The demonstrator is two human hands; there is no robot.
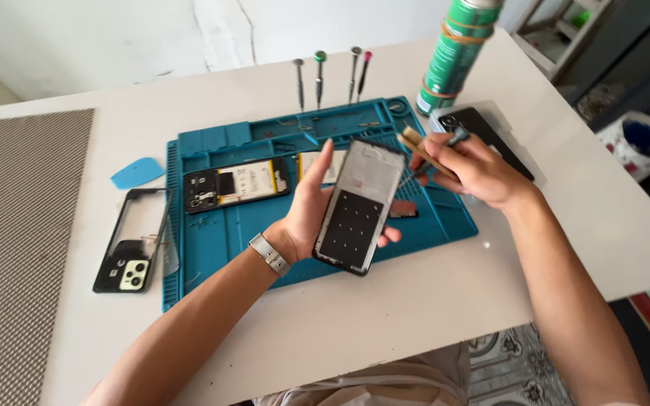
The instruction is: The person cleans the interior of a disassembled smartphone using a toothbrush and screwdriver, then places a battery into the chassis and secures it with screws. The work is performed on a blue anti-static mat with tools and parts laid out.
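My left hand point(306, 214) holds a phone display panel point(359, 207) upright over the blue repair mat point(220, 233), its inner side with a dark grid facing me. My right hand point(468, 169) is just right of the panel's top edge and grips a pale brush-like tool with a flat handle point(419, 150), along with a dark thin tool. An opened phone body with its battery showing point(236, 186) lies on the mat to the left. A black phone frame with a camera module point(131, 248) rests on the white table beside the mat.
Several screwdrivers point(319, 75) stand upright at the mat's far edge. A green spray can point(457, 53) stands at the back right, with a dark phone back cover point(487, 135) near it. A blue pick point(137, 173) lies left, beyond it a grey woven mat point(16, 248).
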